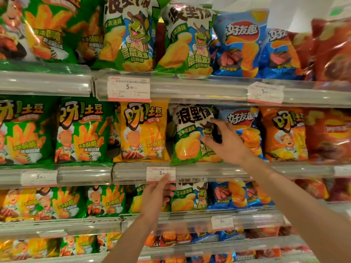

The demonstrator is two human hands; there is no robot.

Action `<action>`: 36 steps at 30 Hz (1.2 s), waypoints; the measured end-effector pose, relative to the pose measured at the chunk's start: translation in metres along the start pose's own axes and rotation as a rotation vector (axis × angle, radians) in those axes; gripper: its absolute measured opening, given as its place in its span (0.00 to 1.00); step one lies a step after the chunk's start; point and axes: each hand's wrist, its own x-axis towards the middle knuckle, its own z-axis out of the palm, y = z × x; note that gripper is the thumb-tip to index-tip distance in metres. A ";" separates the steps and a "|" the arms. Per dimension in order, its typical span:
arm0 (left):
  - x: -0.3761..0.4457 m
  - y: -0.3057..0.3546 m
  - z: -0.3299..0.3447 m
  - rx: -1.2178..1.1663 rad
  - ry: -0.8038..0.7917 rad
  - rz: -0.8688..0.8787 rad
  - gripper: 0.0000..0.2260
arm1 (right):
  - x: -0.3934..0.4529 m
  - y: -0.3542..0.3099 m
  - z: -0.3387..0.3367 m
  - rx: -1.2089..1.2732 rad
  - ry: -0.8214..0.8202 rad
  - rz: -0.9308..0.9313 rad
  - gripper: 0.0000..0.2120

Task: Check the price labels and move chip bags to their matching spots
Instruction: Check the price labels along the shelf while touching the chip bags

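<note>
A green and white chip bag with a turtle figure (188, 135) stands on the middle shelf, between a yellow chip bag (143, 131) and a blue chip bag (245, 126). My right hand (226, 141) rests spread on the front right of the turtle bag, fingers apart, not closed around it. My left hand (157, 192) is lower, its index finger pointing up and touching the bottom edge of a white price label (160, 174) marked 5.90 on the shelf rail under that bag.
Two more turtle bags (131, 35) stand on the upper shelf above another price label (128, 88). Green bags (83, 130) fill the left, orange bags (284, 133) and red bags (328, 133) the right. Lower shelves hold several more bags behind clear rails (209, 170).
</note>
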 end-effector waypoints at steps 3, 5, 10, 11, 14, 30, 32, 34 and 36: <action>0.003 -0.001 -0.003 0.019 -0.018 0.026 0.16 | 0.007 0.003 0.000 0.135 -0.156 0.066 0.47; 0.004 -0.001 -0.005 0.031 -0.026 0.039 0.16 | 0.014 0.004 0.006 0.233 -0.197 0.086 0.52; 0.002 0.000 -0.005 0.052 -0.026 0.054 0.18 | 0.016 0.005 0.024 0.348 -0.138 0.050 0.45; 0.003 0.000 -0.006 0.046 -0.025 0.055 0.19 | 0.015 0.004 0.027 0.368 -0.108 0.033 0.45; 0.004 0.000 -0.005 0.041 -0.021 0.060 0.20 | 0.011 0.003 0.034 0.417 -0.012 0.009 0.46; 0.002 0.001 -0.005 0.044 -0.030 0.052 0.18 | 0.003 -0.001 0.056 0.177 0.080 -0.005 0.41; 0.001 0.001 -0.005 0.031 -0.023 0.042 0.16 | -0.002 -0.003 0.056 0.122 0.104 -0.005 0.41; 0.000 0.001 -0.004 0.039 -0.017 0.052 0.15 | -0.012 -0.003 0.057 0.089 0.132 0.010 0.41; -0.001 -0.001 -0.003 0.057 -0.010 0.064 0.16 | -0.029 -0.002 0.062 0.035 0.160 0.015 0.41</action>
